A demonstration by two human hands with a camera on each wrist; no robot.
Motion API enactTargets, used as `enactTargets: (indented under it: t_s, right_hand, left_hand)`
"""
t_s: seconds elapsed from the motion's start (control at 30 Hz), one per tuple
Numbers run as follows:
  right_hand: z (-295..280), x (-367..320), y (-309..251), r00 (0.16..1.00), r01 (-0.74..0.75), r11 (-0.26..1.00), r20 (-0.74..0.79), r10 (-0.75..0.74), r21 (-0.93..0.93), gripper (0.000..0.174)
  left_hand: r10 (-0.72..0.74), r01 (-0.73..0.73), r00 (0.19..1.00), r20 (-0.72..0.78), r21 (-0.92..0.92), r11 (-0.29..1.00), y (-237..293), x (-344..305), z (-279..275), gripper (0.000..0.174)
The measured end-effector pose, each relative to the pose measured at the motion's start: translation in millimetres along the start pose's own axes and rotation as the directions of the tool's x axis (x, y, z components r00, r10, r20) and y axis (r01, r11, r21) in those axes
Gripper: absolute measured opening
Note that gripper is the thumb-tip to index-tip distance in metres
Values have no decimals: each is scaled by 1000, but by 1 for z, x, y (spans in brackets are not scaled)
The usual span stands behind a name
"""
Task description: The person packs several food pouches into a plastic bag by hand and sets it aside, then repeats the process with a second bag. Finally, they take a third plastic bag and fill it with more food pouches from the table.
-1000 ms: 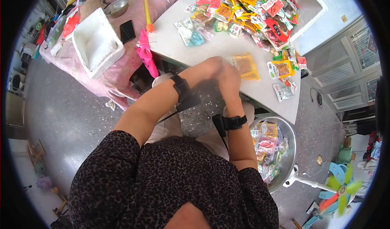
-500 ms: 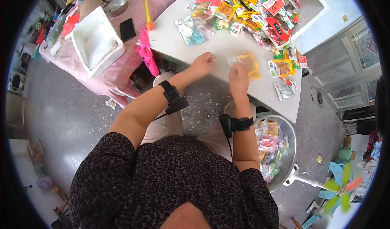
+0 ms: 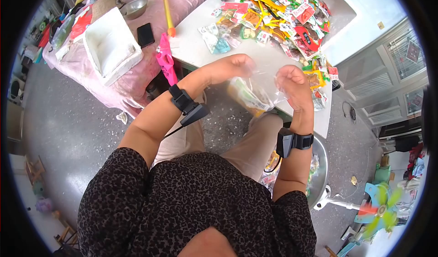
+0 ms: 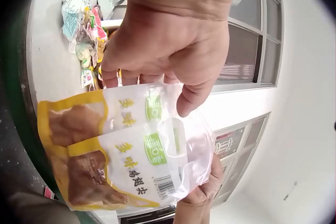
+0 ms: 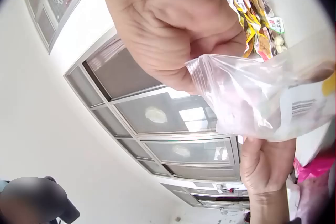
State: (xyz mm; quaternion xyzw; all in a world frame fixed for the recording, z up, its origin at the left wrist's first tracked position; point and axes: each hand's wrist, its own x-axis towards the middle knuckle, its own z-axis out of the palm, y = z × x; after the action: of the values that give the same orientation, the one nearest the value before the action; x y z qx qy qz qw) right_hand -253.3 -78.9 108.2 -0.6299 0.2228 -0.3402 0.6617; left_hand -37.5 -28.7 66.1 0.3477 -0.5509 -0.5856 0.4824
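Observation:
Both hands hold a clear plastic bag [image 3: 252, 94] up between them, off the front edge of the white table [image 3: 196, 51]. The bag [image 4: 157, 150] holds two yellow snack packets [image 4: 79, 155]. My left hand [image 3: 237, 70] pinches one side of the bag's mouth, fingers curled over the rim [image 4: 157, 79]. My right hand [image 3: 285, 81] grips the other side of the film [image 5: 247, 92] in a closed fist. In the left wrist view the right hand [image 4: 202, 198] shows below the bag. The bag hangs over my lap.
A big heap of mixed snack packets [image 3: 283, 15] covers the table's far right. A white foam box [image 3: 112, 44], a black phone [image 3: 146, 34] and a pink toy [image 3: 165, 58] lie to the left. A metal basin [image 3: 319, 165] sits by my right knee; a fan [image 3: 378, 207] stands beyond.
Both hands have left the tabletop and drawn back towards me, raising the clear bag with the yellow packets in it. The head view has tilted slightly.

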Motion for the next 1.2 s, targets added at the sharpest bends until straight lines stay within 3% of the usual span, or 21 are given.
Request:
enactTargets:
  t_s: [0.13, 0.27, 0.37, 0.4, 0.47, 0.57, 0.67, 0.77, 0.83, 0.97, 1.07, 1.13, 1.2]
  right_hand:
    - [5, -14, 7, 999, -41, 999, 35, 40, 13, 16]
    - [22, -36, 8, 997, 11, 984, 71, 1, -175, 14]
    - [36, -50, 7, 996, 60, 981, 81, -46, -182, 21]
    - [44, -52, 3, 995, 91, 916, 65, -71, -390, 20]
    - [64, -55, -8, 991, 114, 662, 40, -126, -741, 19]
    - [72, -53, -4, 953, 292, 406, 228, -198, -866, 18]
    - [80, -58, -5, 938, 327, 437, 231, -259, -838, 18]
    - [83, -66, -14, 966, 258, 526, 214, -145, -811, 18]
    - [78, -71, -10, 962, 272, 537, 233, -142, -798, 19]
    - [55, -100, -18, 963, 263, 502, 191, -192, -824, 16]
    - [17, -132, -26, 977, 139, 619, 6, -211, -773, 13]
    - [-13, -160, -36, 982, -85, 599, -168, -83, -796, 11]
    - [-40, -190, -39, 930, -264, 665, -367, -16, -698, 9]
  left_hand:
    - [47, -41, 999, 13, -292, 955, 3, -21, 8, 5]
    - [126, -139, 989, -75, -201, 970, 3, -43, 15, 2]
    - [200, -214, 966, -164, -78, 974, 15, -53, 21, 3]
    - [224, -232, 956, -188, -16, 973, 18, -56, 24, 4]
    - [277, -262, 936, -216, 95, 960, 22, -62, 28, 5]
    - [317, -285, 919, -236, 161, 945, 23, -72, 31, 5]
    - [265, -272, 927, -265, 9, 962, 21, -82, 30, 5]
    - [192, -224, 962, -193, -161, 961, 21, -92, 31, 4]
    - [175, -188, 976, -129, -92, 978, 19, -97, 30, 4]
    - [-6, 2, 999, -37, -109, 994, 0, -103, 11, 8]
    - [-168, 167, 983, -78, -22, 986, -23, -110, -17, 11]
    - [-190, 224, 963, -192, 176, 959, -51, -119, -44, 11]
    - [-174, 295, 933, -316, 387, 874, -78, -131, -66, 12]
